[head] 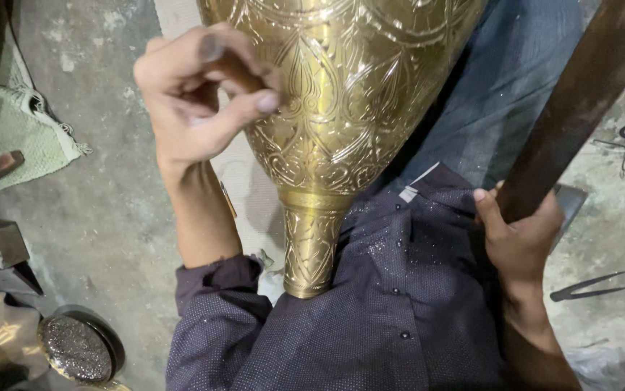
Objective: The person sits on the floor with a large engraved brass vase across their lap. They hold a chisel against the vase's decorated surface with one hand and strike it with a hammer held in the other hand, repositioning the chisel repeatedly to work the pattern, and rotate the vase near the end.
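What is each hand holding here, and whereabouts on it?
The right hand grips a brown wooden handle near its lower end. The left hand pinches a small tool against the engraved brass vessel.

A grey concrete floor (110, 210) bears a green mat (19, 134) and metal shears (587, 287).

Left hand (196, 94) pinched, right hand (518, 235) clenched.

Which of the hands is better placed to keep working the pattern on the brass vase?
Probably the left hand: it rests pinched against the engraved brass vase. The right hand grips a brown handle off to the side.
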